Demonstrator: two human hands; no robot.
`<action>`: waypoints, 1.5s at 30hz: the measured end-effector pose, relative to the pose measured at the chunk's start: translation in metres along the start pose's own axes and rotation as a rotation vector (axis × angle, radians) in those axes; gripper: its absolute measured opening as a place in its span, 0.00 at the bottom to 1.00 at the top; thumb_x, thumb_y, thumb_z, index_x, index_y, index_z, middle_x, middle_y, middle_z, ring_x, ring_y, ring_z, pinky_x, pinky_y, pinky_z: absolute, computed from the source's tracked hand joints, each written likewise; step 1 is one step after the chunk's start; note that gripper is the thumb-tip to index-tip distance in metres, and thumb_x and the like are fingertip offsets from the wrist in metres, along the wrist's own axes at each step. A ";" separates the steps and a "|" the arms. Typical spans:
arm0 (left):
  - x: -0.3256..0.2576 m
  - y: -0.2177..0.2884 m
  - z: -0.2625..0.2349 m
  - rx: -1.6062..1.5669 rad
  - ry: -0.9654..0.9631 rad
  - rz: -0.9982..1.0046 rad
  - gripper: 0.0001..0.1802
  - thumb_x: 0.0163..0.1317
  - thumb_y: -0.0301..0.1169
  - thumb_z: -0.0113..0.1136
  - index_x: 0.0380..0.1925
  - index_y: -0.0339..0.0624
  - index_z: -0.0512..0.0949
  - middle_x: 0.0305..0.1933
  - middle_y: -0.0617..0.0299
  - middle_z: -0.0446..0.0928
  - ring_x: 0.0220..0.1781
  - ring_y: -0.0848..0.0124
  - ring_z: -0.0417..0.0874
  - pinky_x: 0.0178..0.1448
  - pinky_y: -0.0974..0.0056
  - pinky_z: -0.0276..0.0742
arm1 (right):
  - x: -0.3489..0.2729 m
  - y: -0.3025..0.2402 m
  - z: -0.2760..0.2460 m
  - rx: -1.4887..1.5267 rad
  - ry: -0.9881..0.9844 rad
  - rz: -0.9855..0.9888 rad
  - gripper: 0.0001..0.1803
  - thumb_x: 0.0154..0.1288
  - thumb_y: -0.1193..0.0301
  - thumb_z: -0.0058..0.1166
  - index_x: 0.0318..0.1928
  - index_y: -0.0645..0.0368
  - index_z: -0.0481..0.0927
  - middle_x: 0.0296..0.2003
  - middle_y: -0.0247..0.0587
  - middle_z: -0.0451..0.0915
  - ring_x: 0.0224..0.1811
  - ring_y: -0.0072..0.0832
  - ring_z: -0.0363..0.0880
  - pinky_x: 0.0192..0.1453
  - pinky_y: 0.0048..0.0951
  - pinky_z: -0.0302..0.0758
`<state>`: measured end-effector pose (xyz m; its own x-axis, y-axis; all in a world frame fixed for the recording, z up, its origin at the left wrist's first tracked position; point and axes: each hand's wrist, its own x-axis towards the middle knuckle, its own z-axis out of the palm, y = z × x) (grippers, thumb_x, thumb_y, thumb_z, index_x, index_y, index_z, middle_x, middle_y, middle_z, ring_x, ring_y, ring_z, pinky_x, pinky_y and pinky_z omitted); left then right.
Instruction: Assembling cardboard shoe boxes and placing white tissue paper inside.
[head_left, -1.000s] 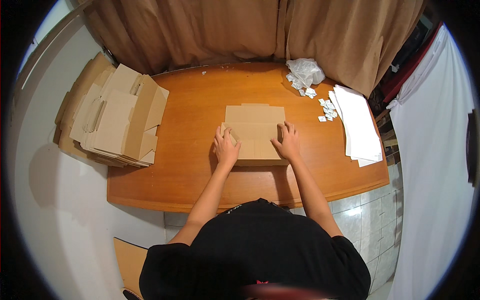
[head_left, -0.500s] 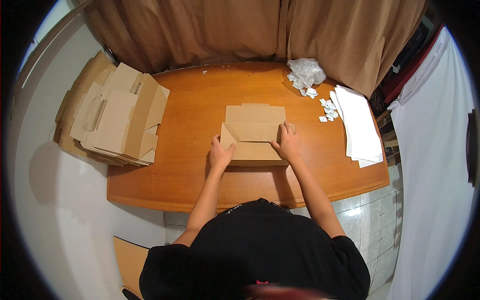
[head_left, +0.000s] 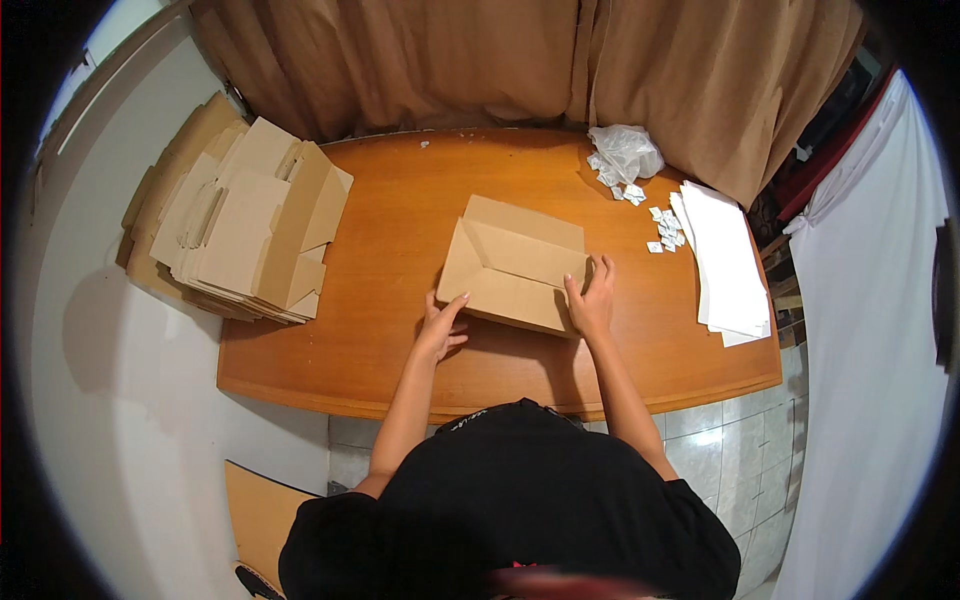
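A brown cardboard box (head_left: 515, 265), partly folded up with its near wall and left flap raised, sits in the middle of the orange wooden table (head_left: 390, 330). My left hand (head_left: 440, 325) rests on the table at the box's near left corner, fingers spread and fingertips touching the cardboard edge. My right hand (head_left: 592, 300) grips the box's near right corner, with fingers over the raised wall.
A stack of flat cardboard blanks (head_left: 235, 225) lies on the table's left end and overhangs it. A pile of white sheets (head_left: 725, 260) lies at the right. Small white packets (head_left: 662, 228) and a crumpled plastic bag (head_left: 625, 152) sit at the far right. Brown curtains hang behind.
The flat cardboard has been folded: its near wall and left flap now stand up. My left hand slid down off the box to its near left corner; my right hand stays at the right edge.
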<state>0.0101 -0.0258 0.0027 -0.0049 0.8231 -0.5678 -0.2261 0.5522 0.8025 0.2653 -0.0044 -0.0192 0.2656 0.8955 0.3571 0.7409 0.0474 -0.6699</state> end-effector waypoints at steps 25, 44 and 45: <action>0.000 -0.082 0.090 1.035 -0.383 1.668 0.31 0.42 0.36 0.67 0.50 0.61 0.69 0.61 0.64 0.65 0.62 0.61 0.63 0.67 0.49 0.36 | -0.068 0.003 -0.042 0.748 -0.304 0.899 0.37 0.58 0.49 0.49 0.59 0.63 0.57 0.48 0.50 0.70 0.41 0.35 0.72 0.38 0.39 0.74; 0.057 -0.053 0.137 1.142 0.074 0.910 0.34 0.60 0.45 0.51 0.62 0.39 0.58 0.71 0.49 0.43 0.72 0.51 0.43 0.69 0.43 0.41 | -0.013 0.151 -0.086 0.495 0.121 0.509 0.17 0.59 0.62 0.52 0.39 0.65 0.77 0.41 0.51 0.76 0.44 0.36 0.73 0.49 0.34 0.69; 0.056 -0.051 0.146 1.140 0.060 0.917 0.34 0.60 0.45 0.51 0.62 0.39 0.58 0.71 0.49 0.43 0.72 0.51 0.43 0.69 0.43 0.41 | -0.008 0.170 -0.093 0.489 0.133 0.512 0.17 0.59 0.62 0.52 0.39 0.65 0.77 0.41 0.51 0.76 0.44 0.36 0.73 0.49 0.34 0.69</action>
<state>0.1640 0.0118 -0.0435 0.2339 0.9454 0.2271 0.7549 -0.3238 0.5704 0.4468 -0.0443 -0.0754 0.6017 0.7984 -0.0241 0.1505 -0.1430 -0.9782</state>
